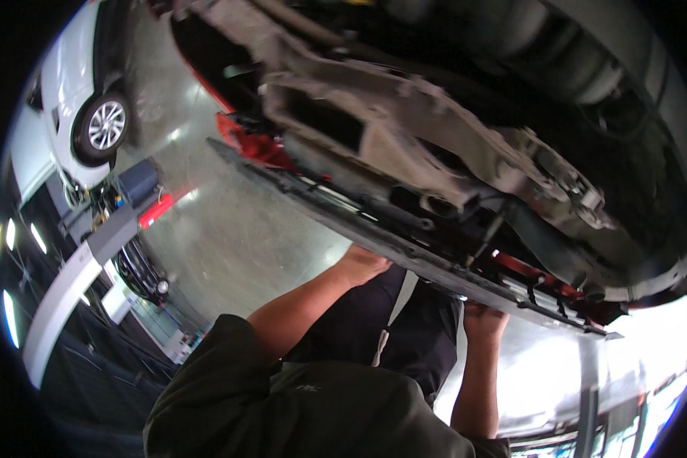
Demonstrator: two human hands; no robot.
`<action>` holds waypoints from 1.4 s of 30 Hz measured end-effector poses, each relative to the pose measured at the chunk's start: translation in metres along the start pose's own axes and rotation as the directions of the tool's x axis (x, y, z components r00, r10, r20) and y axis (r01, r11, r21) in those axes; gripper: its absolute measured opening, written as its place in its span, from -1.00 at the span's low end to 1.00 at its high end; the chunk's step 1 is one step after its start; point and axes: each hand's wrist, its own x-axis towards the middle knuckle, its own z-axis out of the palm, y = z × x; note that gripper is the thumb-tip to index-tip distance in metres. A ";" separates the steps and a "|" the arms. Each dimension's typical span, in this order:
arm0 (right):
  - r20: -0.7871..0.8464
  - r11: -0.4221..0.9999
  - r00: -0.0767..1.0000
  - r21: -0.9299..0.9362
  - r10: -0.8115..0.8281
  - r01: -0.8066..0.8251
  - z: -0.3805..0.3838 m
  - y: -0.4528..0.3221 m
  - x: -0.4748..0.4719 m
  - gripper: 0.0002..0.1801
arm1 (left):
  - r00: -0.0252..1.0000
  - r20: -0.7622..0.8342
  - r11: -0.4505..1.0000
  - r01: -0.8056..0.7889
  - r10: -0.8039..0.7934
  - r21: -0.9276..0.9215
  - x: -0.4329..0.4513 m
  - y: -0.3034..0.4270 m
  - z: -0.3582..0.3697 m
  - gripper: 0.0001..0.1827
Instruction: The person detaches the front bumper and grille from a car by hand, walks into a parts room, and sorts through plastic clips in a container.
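Above me spans the underside of a raised red car, with its subframe [378, 137] and the long dark lower edge of a bumper cover [332, 220] facing me. My left hand [367, 264] is at that edge near its middle; its fingertips are hidden behind the edge. Farther right, my right hand [485, 316] reaches up to the same edge from below, its fingers also out of sight. Whether either hand grips the edge is not shown. Red bodywork [257, 146] shows behind the strip at its left end.
A vehicle lift post [63, 303] stands to the left, with a blue-grey box [137, 182] and a red object [156, 212] by it. Beyond are a white car [71, 86] and a black car [140, 269]. The grey floor [246, 229] shows below the bumper.
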 end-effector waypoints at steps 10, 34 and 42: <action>0.150 0.986 0.980 -0.119 0.130 -0.113 -0.035 0.012 0.015 -0.67 | 0.972 -0.145 0.874 0.094 -0.184 -0.477 -0.007 0.030 0.011 -0.74; 0.946 -0.853 0.144 0.189 0.291 0.486 0.227 0.129 -0.117 -0.16 | 0.981 -0.192 0.895 -0.061 -0.028 -0.442 -0.011 -0.015 -0.004 -0.64; 0.944 -0.935 0.274 0.079 0.182 0.347 0.260 0.175 -0.086 0.17 | 0.953 -0.286 0.833 -0.238 0.101 -0.499 0.000 -0.038 0.003 -0.64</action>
